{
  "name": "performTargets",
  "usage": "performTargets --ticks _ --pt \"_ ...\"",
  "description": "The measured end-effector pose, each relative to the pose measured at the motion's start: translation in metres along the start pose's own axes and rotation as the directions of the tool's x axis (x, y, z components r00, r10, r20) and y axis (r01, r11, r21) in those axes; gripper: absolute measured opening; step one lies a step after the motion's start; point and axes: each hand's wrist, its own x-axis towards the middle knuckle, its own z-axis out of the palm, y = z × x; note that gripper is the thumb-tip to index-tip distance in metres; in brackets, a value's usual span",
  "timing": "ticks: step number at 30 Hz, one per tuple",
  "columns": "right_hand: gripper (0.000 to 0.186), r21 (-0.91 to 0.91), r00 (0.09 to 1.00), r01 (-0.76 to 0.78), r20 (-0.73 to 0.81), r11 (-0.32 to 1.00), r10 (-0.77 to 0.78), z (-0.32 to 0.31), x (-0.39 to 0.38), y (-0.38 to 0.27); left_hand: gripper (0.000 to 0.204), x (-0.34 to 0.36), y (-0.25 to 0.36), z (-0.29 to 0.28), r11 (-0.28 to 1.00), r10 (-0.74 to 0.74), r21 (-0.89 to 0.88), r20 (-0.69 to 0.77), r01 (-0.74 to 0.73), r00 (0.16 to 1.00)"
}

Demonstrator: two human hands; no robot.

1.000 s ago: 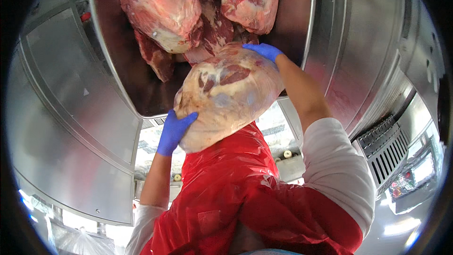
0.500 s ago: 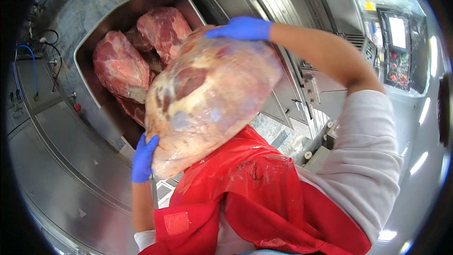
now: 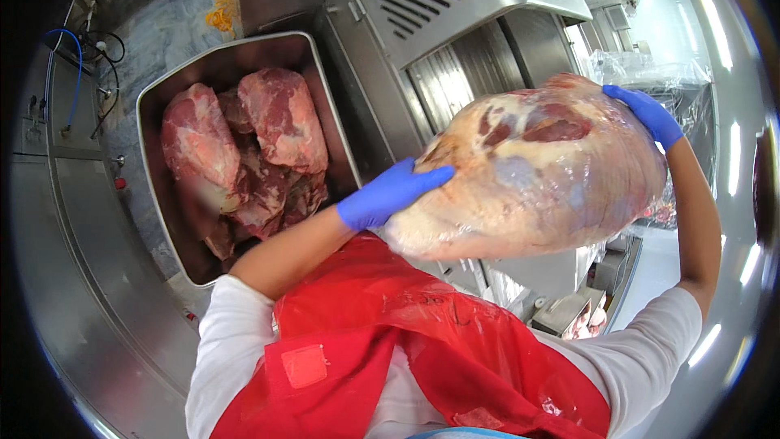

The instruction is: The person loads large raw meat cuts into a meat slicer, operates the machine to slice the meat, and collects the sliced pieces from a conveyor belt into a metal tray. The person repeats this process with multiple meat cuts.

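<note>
Two blue-gloved hands carry one large wrapped cut of meat above the red apron: the left hand lies spread flat against its left end, the right hand cups its far right edge. Left of it stands a steel bin holding more raw cuts, beside a steel machine.

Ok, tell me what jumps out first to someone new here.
A big pale cut of raw meat fills the upper right, held in the air between two blue-gloved hands: the left hand on its near end, the right hand on its far end. To the left, a steel tub holds more red cuts of meat.
</note>
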Motion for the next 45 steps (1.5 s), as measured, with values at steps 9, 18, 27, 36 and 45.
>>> performTargets --ticks 9,18,27,36,45 --pt "0.052 0.471 0.994 -0.105 0.037 0.876 0.099 -0.049 0.074 0.086 0.064 0.201 0.049 0.048 0.03 0.637 0.998 -0.065 0.06 0.768" --pt "0.043 -0.363 0.963 0.177 0.255 0.915 -0.085 -0.007 0.153 0.093 0.063 0.27 0.007 -0.031 -0.27 0.818 0.963 0.232 -0.005 0.526" --pt "0.041 -0.78 0.411 0.605 0.135 0.159 -0.902 0.11 0.38 0.005 0.082 0.314 -0.001 -0.074 -0.331 0.779 0.931 0.179 0.152 0.601" --pt "0.053 -0.33 0.749 0.663 0.301 0.672 -0.59 0.174 0.491 -0.014 0.073 0.344 0.02 -0.094 -0.328 0.767 0.919 0.395 -0.22 0.505" --pt "0.075 -0.658 0.861 0.495 0.284 0.567 -0.423 0.116 0.381 0.057 0.079 0.341 -0.044 -0.032 -0.254 0.696 0.918 0.392 -0.304 0.602"
